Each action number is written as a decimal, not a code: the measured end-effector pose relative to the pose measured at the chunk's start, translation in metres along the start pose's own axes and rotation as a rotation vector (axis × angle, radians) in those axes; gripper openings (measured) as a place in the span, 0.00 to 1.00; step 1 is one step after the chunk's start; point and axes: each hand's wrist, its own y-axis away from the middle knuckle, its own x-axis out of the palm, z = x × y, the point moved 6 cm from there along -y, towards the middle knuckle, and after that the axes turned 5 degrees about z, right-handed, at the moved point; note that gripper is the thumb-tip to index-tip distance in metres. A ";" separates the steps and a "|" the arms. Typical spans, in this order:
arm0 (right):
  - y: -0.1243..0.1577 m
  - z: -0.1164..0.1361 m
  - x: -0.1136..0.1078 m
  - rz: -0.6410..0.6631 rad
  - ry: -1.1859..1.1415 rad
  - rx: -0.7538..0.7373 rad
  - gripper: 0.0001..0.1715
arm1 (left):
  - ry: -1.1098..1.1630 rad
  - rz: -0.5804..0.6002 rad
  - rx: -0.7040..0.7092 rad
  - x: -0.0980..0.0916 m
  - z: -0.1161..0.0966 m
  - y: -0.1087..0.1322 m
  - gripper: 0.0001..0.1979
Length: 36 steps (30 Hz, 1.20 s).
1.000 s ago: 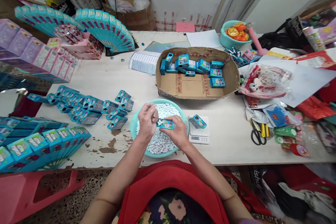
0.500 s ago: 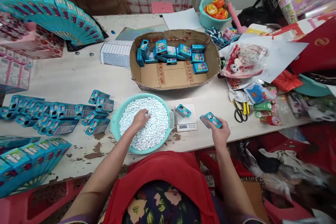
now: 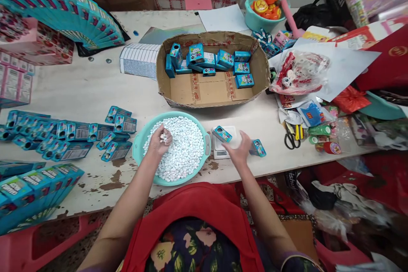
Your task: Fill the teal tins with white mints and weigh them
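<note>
The right hand (image 3: 239,148) no longer grips the small blue candy box (image 3: 259,148), which now lies on the table (image 3: 267,163) beside the digital scale (image 3: 220,153). That hand has moved left to the scale, thumb and fingers spread near the second candy box (image 3: 222,133). The left hand (image 3: 159,142), earlier fingertips-down in the basin (image 3: 139,136), now curls around several white candies (image 3: 164,137) over its left part.

Looks like a packing workshop, judging by a basin (image 3: 178,182) of white candies (image 3: 185,148) at seven o'clock, a scale (image 3: 223,154) at five, rows of blue boxes (image 3: 78,131) at nine and a carton (image 3: 210,93) at twelve, on a chipped table (image 3: 79,89).
</note>
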 end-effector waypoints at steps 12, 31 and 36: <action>-0.013 0.158 0.002 0.373 -0.201 -0.352 0.18 | 0.056 0.043 0.452 0.111 -0.042 0.062 0.22; -0.003 0.135 0.012 0.358 -0.511 -0.017 0.20 | -0.054 -0.087 0.453 0.057 -0.051 0.043 0.21; -0.009 0.047 0.002 0.171 -0.336 0.156 0.22 | -0.048 -0.201 0.091 -0.002 -0.012 0.021 0.07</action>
